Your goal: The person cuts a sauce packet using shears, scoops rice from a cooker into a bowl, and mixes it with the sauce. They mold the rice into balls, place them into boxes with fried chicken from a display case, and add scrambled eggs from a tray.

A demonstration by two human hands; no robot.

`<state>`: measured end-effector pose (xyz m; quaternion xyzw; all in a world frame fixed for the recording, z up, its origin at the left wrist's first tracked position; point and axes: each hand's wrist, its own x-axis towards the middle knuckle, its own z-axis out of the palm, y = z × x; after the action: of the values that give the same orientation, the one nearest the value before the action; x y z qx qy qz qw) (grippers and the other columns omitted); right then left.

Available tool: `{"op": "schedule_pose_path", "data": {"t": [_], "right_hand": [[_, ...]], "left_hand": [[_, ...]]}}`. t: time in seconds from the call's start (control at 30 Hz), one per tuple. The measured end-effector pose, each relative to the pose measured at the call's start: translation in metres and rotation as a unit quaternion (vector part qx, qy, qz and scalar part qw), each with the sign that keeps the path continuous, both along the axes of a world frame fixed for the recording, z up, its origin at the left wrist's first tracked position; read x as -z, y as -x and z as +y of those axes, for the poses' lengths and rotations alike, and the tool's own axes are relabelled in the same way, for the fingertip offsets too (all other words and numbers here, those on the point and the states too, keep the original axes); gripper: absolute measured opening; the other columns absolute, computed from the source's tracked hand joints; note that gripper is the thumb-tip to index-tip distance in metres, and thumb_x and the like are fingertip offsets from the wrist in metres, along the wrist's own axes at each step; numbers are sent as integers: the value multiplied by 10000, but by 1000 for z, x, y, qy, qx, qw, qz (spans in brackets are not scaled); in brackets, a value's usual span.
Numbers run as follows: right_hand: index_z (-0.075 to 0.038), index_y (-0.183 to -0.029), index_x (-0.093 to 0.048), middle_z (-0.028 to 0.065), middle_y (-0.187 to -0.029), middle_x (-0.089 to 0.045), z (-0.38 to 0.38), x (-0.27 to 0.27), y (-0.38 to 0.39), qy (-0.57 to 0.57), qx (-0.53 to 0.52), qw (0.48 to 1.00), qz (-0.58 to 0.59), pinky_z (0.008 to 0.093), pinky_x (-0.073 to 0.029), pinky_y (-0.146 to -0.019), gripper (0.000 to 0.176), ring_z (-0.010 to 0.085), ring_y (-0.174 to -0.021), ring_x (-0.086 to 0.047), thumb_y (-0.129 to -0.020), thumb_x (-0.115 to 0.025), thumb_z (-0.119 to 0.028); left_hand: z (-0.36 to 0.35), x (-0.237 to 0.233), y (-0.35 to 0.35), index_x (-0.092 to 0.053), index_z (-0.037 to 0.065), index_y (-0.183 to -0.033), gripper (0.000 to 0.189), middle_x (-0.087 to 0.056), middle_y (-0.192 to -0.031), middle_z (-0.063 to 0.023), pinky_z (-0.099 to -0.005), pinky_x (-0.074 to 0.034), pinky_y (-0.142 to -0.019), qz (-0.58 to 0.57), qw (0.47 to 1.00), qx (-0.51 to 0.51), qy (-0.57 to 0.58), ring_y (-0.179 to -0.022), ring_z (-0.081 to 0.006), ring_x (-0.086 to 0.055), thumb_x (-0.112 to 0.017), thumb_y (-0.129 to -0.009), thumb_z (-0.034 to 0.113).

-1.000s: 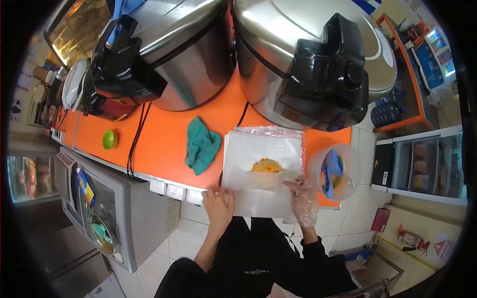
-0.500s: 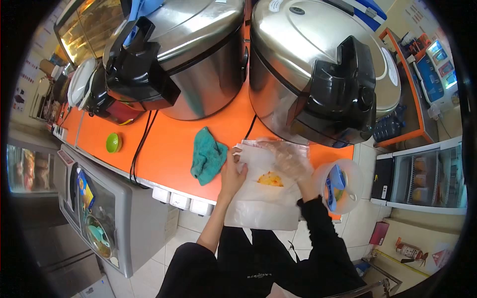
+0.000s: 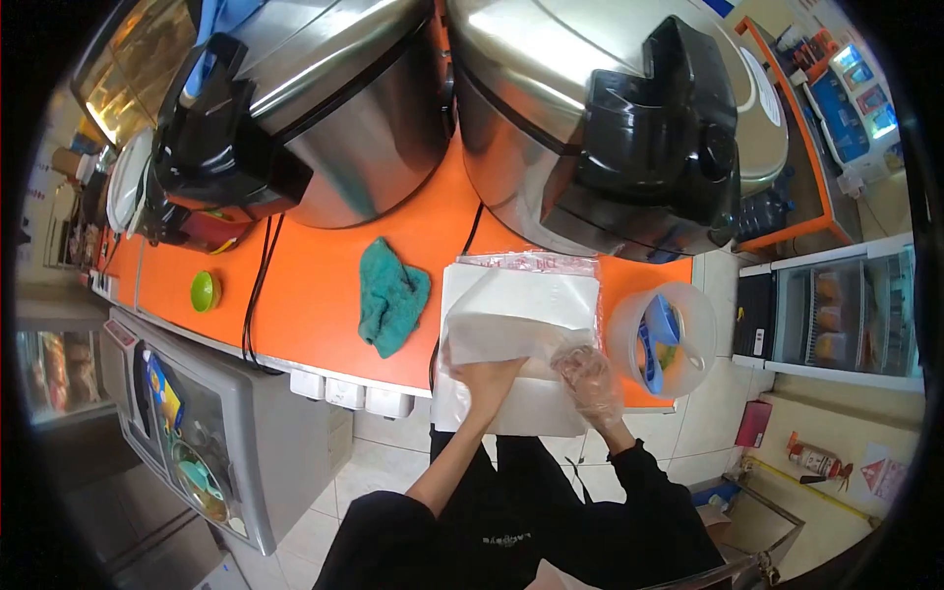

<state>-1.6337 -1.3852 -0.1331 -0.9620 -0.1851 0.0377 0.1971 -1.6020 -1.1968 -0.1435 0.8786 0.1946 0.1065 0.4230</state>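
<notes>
A white sheet of wrapping paper point(image 3: 501, 336) is folded over toward me on a stack of white sheets point(image 3: 526, 285) at the counter's front edge. No food shows in the fold now. My left hand point(image 3: 489, 385), bare, grips the left part of the folded sheet, its fingers partly hidden under the paper. In a clear plastic glove, my right hand point(image 3: 590, 382) is closed at the right end of the fold, fingers curled in against the paper. A crumpled green cloth point(image 3: 391, 298) lies left of the stack.
Two large steel rice cookers point(image 3: 354, 147) point(image 3: 521, 167) stand behind the paper. At the right is a clear tub point(image 3: 696, 339) with blue-handled utensils point(image 3: 661, 329). A small green bowl point(image 3: 206, 292) and black cables point(image 3: 261, 285) are on the orange counter point(image 3: 324, 265) at left.
The far side of the sheet has come down toward me, covering the yellow food that was visible. Both hands have moved nearer to my body, and the view has shifted slightly.
</notes>
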Motion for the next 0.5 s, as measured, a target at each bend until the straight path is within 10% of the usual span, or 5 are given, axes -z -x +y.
{"op": "schedule_pose_path", "data": {"t": [0.13,0.27,0.5], "right_hand": [[-152,-1036,-659,2,-1077,-621,0,6,8,-13,18,1000,-13,382,-411,-1000,281,223,-1082,-542,-760,-608,-148],[-148,-1056,-661,1,-1133,-621,-4,26,12,-123,52,989,62,361,-397,-1019,261,208,-1135,-522,-803,-605,-179],[-153,-1061,-671,8,-1129,-637,-22,25,5,-105,-9,993,52,357,-392,-1018,268,187,-1117,-544,-854,-604,-309]], "left_hand": [[54,-30,-19,-526,55,-1002,377,-607,-1029,-132,-460,-398,-930,-225,909,319,-142,-1079,-350,-531,-730,-685,75],[87,38,-33,-581,64,-853,185,-665,-886,-69,-364,-522,-754,-112,846,514,-94,-788,-234,-639,-686,-701,61],[82,14,-3,-581,77,-956,232,-670,-925,-58,-431,-483,-927,-113,878,462,-62,-856,-272,-630,-668,-743,42]]}}
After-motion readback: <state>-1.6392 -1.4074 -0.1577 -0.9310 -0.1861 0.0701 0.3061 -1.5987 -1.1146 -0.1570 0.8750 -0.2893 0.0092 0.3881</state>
